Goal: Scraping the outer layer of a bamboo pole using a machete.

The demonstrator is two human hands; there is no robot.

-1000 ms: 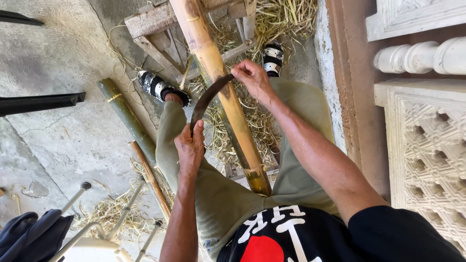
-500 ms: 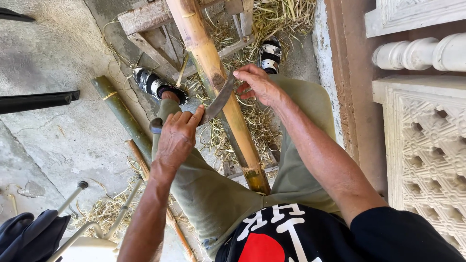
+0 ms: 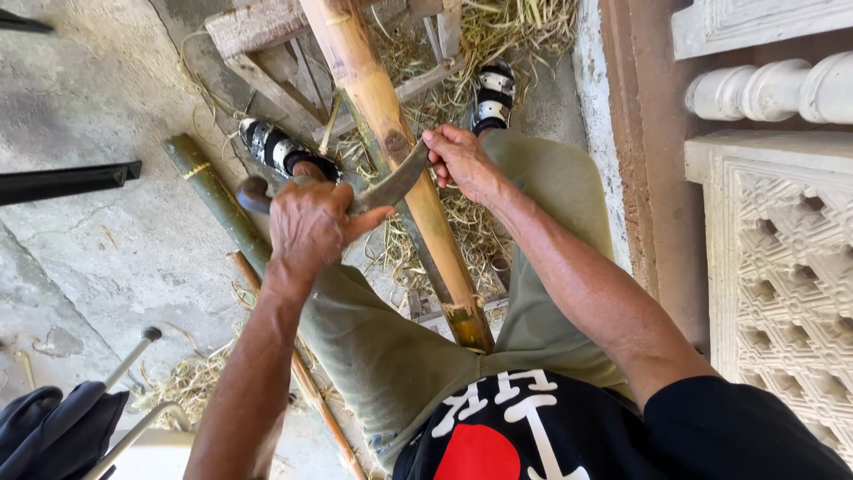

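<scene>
A thick yellow-brown bamboo pole (image 3: pixel 382 116) slants from the top of the view down between my knees. Across it lies a curved metal blade (image 3: pixel 391 185) with a dark handle. My left hand (image 3: pixel 311 227) grips the handle end at the left. My right hand (image 3: pixel 462 160) holds the blade's other end, right of the pole. The blade's edge rests against the pole's surface, where a dark scraped patch shows.
A green bamboo pole (image 3: pixel 213 196) and a thinner brown stick (image 3: pixel 293 364) lie on the concrete floor at the left. A wooden frame (image 3: pixel 267 36) supports the pole at the top. Straw-like shavings (image 3: pixel 462 222) cover the ground. A carved stone wall (image 3: pixel 782 267) stands at the right.
My left hand has slid leftward and up along the blade to its handle end. The blade has moved from pointing steeply up to lying flatter across the pole.
</scene>
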